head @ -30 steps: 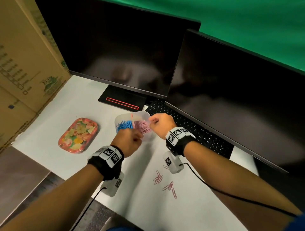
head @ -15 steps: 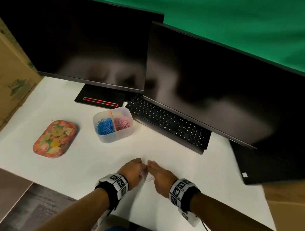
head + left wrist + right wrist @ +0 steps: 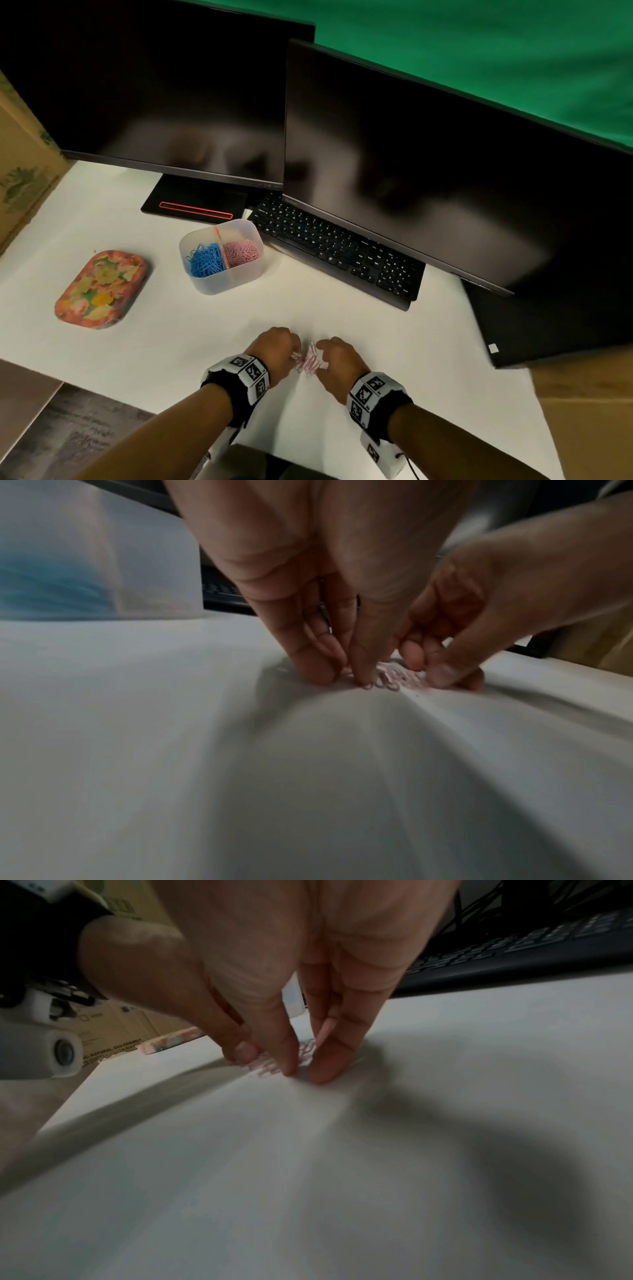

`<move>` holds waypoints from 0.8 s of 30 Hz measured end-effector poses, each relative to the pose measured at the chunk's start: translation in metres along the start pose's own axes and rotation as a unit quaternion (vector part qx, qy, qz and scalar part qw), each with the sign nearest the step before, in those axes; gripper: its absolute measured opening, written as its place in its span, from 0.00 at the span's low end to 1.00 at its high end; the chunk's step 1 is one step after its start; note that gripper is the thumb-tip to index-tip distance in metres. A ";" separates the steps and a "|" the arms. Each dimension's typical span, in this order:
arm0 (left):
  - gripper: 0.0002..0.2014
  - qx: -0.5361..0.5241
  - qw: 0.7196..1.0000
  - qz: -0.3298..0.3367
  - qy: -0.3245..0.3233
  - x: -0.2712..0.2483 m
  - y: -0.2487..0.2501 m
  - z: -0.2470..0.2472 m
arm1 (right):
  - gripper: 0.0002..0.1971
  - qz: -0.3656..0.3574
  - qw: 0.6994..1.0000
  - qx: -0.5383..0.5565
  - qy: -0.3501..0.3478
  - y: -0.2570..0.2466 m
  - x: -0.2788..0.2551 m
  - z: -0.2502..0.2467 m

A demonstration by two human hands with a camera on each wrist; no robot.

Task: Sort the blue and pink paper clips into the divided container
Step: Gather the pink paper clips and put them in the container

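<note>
A translucent divided container (image 3: 219, 286) stands mid-table, with blue paper clips (image 3: 205, 261) in its left compartment and pink ones (image 3: 242, 251) in its right. Near the table's front edge lies a small bunch of loose pink paper clips (image 3: 308, 362) (image 3: 394, 679) (image 3: 265, 1067). My left hand (image 3: 295, 353) (image 3: 342, 677) and right hand (image 3: 320, 359) (image 3: 301, 1074) meet over this bunch, fingertips down on the table. Each hand pinches clips between thumb and fingers. Part of the bunch is hidden under the fingers.
A floral tray (image 3: 101, 289) lies left of the container. A black keyboard (image 3: 337, 253) and two dark monitors (image 3: 154, 102) (image 3: 428, 188) fill the back. A cardboard box (image 3: 24, 178) stands at the far left. The table's front edge runs just behind my wrists.
A second ago both hands were at the container. They have drawn back to the front of the table and closed in on the loose pink clips, now bunched between them.
</note>
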State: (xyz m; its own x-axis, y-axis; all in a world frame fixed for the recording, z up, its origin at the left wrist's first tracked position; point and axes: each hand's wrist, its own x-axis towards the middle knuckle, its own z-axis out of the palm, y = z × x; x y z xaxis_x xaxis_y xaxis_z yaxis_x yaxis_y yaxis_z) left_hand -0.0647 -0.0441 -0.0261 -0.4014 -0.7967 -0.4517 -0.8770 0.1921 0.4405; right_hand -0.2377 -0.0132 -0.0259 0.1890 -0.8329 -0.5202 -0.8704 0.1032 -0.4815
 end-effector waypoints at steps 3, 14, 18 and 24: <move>0.10 -0.023 1.000 0.007 0.013 -0.001 0.005 0.000 | 0.14 -0.020 0.999 -0.004 0.033 -0.012 0.003 0.002; 0.11 -0.014 1.000 -0.016 -0.004 -0.011 -0.015 0.003 | 0.23 -0.165 0.975 -0.140 -0.050 -0.013 0.016 -0.016; 0.11 -0.019 1.000 0.004 0.021 -0.007 -0.008 -0.001 | 0.13 -0.175 0.968 -0.171 -0.048 -0.018 0.021 -0.019; 0.11 -0.052 0.997 -0.010 0.054 -0.001 -0.008 -0.006 | 0.13 -0.163 0.960 -0.223 -0.037 -0.028 0.029 -0.012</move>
State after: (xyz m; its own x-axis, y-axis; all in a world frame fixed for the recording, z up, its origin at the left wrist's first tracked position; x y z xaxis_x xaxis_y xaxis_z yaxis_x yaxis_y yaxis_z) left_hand -0.0559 -0.0477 -0.0246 -0.3488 -0.8579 -0.3774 -0.8498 0.1197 0.5133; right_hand -0.2133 -0.0475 -0.0189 0.5015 -0.7388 -0.4502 -0.8648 -0.4131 -0.2855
